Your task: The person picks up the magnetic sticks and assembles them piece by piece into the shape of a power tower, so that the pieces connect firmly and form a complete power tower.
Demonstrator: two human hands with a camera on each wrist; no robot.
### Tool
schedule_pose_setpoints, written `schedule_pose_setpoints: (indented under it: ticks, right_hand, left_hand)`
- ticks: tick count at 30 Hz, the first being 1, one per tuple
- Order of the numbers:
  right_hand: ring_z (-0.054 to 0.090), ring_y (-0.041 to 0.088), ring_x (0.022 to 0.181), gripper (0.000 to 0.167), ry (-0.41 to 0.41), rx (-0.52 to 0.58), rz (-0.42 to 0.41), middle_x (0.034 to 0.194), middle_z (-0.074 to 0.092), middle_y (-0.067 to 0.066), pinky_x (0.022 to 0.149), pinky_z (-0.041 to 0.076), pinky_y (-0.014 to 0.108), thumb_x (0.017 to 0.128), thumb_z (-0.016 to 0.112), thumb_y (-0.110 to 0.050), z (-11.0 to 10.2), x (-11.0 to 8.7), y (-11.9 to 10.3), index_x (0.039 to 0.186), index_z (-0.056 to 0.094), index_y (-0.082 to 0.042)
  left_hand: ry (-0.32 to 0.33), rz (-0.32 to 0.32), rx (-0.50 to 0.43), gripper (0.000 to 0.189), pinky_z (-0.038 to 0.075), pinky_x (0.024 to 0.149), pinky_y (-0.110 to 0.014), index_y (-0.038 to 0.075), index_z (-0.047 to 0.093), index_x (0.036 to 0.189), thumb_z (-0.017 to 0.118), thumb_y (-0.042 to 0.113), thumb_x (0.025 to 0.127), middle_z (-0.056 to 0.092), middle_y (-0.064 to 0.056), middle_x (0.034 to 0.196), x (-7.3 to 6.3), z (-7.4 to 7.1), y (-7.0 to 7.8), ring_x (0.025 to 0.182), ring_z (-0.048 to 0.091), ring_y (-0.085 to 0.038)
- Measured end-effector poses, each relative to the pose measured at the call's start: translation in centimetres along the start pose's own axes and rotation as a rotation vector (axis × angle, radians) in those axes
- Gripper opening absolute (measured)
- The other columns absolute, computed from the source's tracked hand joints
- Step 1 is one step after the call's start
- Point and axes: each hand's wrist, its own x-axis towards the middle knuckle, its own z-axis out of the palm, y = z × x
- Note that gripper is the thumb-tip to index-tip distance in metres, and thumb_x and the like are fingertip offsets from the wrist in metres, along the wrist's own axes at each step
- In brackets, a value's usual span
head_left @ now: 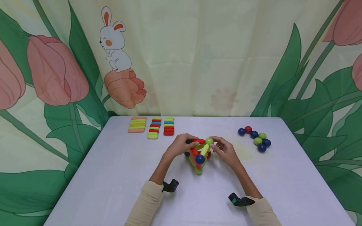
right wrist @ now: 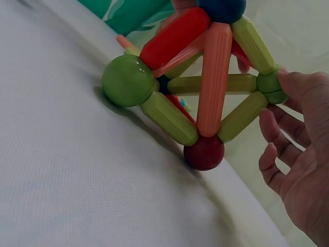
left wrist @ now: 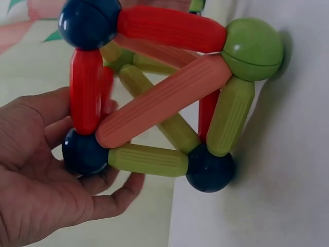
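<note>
A box-like frame of magnetic rods and balls (head_left: 205, 150) stands on the table between both hands. Its rods are red, lime and salmon; navy, green and dark red balls join them at the corners. My left hand (head_left: 181, 145) grips the upper left corner, its fingers around a navy ball (left wrist: 85, 152) beside a red rod (left wrist: 86, 92). At the upper right, my right hand (head_left: 225, 151) pinches a green ball (right wrist: 272, 86) with lime rods running from it. Low on the frame, a dark red ball (right wrist: 204, 153) and another green ball (right wrist: 128, 81) sit close to the tabletop.
At the back left lie a group of longer salmon and lime rods (head_left: 137, 125) and two columns of short coloured rods (head_left: 154, 128). Several loose navy, green and red balls (head_left: 258, 141) are at the right. A printed curtain (head_left: 198, 78) hangs behind the white table (head_left: 113, 188).
</note>
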Motion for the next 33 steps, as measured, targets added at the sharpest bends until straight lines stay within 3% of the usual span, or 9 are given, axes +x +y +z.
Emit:
schedule_pose_setpoints:
  ticks: [4, 8, 11, 14, 20, 23, 28, 31, 33]
  right_hand:
    - [0.060, 0.017, 0.080, 0.036, -0.001, 0.004, 0.007, 0.122, 0.063, 0.010, 0.071, 0.057, 0.031, 0.096, 0.064, -0.019, 0.1, -0.1, -0.1, 0.130, 0.059, -0.010]
    - [0.061, 0.027, 0.085, 0.039, -0.054, 0.025, 0.052, 0.125, 0.060, 0.014, 0.074, 0.056, 0.027, 0.097, 0.062, -0.019, 0.1, 0.0, 0.2, 0.134, 0.056, -0.009]
    - [0.060, 0.029, 0.088, 0.042, -0.134, 0.028, 0.129, 0.128, 0.057, 0.019, 0.073, 0.054, 0.022, 0.097, 0.060, -0.017, 0.1, -0.1, 0.5, 0.137, 0.051, -0.007]
    - [0.058, 0.025, 0.088, 0.046, -0.218, -0.020, 0.185, 0.126, 0.057, 0.021, 0.070, 0.053, 0.024, 0.097, 0.061, -0.017, 0.1, -0.2, 0.9, 0.139, 0.049, -0.004]
    - [0.052, 0.023, 0.085, 0.052, -0.303, -0.099, 0.185, 0.119, 0.058, 0.021, 0.060, 0.049, 0.027, 0.092, 0.068, -0.015, 0.2, -0.5, 1.6, 0.138, 0.049, -0.004]
    - [0.051, 0.021, 0.085, 0.055, -0.296, -0.116, 0.183, 0.117, 0.059, 0.016, 0.061, 0.047, 0.023, 0.088, 0.073, -0.018, 0.2, -0.6, 1.9, 0.137, 0.050, -0.008]
    - [0.051, 0.022, 0.086, 0.059, -0.302, -0.165, 0.191, 0.101, 0.059, 0.009, 0.066, 0.047, 0.023, 0.084, 0.077, -0.025, 0.2, -0.6, 2.1, 0.135, 0.052, -0.011]
    - [0.051, 0.020, 0.085, 0.059, -0.322, -0.219, 0.188, 0.092, 0.057, 0.005, 0.067, 0.046, 0.023, 0.083, 0.078, -0.027, 0.2, -0.7, 2.2, 0.134, 0.052, -0.010]
    - [0.051, 0.019, 0.084, 0.059, -0.328, -0.258, 0.173, 0.090, 0.056, 0.003, 0.067, 0.045, 0.023, 0.083, 0.078, -0.027, 0.2, -0.7, 2.2, 0.133, 0.052, -0.010]
  left_hand:
    - [-0.022, -0.010, -0.014, 0.034, 0.056, 0.078, -0.029, 0.012, 0.068, 0.123, 0.066, 0.029, 0.094, 0.067, -0.010, 0.118, 0.1, 0.2, 0.1, 0.105, 0.057, -0.022]
    - [-0.005, -0.008, -0.073, 0.035, 0.056, 0.088, -0.035, 0.015, 0.067, 0.123, 0.062, 0.036, 0.095, 0.065, -0.007, 0.125, 0.0, 0.5, -0.4, 0.118, 0.056, -0.024]
    - [0.028, -0.010, -0.143, 0.039, 0.053, 0.094, -0.040, 0.018, 0.066, 0.124, 0.056, 0.045, 0.097, 0.065, -0.004, 0.126, -0.1, 0.7, -1.0, 0.122, 0.055, -0.023]
    - [0.067, 0.001, -0.225, 0.041, 0.051, 0.099, -0.041, 0.019, 0.066, 0.123, 0.050, 0.048, 0.099, 0.066, -0.002, 0.123, -0.3, 0.5, -1.8, 0.121, 0.056, -0.021]
    - [0.180, 0.022, -0.276, 0.036, 0.053, 0.095, -0.036, 0.015, 0.068, 0.118, 0.050, 0.041, 0.101, 0.069, -0.008, 0.114, -0.5, -0.9, -4.0, 0.107, 0.063, -0.021]
    - [0.267, -0.033, -0.229, 0.031, 0.055, 0.089, -0.036, 0.013, 0.068, 0.115, 0.056, 0.036, 0.099, 0.070, -0.011, 0.112, -0.5, -1.8, -5.8, 0.103, 0.064, -0.023]
    - [0.457, -0.186, -0.076, 0.021, 0.055, 0.086, -0.038, 0.007, 0.069, 0.110, 0.062, 0.021, 0.096, 0.069, -0.013, 0.109, -0.4, -3.6, -9.6, 0.103, 0.062, -0.027]
    - [0.563, -0.280, 0.017, 0.018, 0.049, 0.087, -0.044, 0.003, 0.069, 0.108, 0.064, 0.009, 0.093, 0.060, -0.023, 0.115, -0.7, -4.7, -11.6, 0.107, 0.054, -0.037]
    - [0.591, -0.330, 0.045, 0.021, 0.043, 0.089, -0.051, 0.003, 0.069, 0.111, 0.062, 0.005, 0.092, 0.051, -0.029, 0.123, -0.9, -5.4, -12.5, 0.113, 0.046, -0.044]
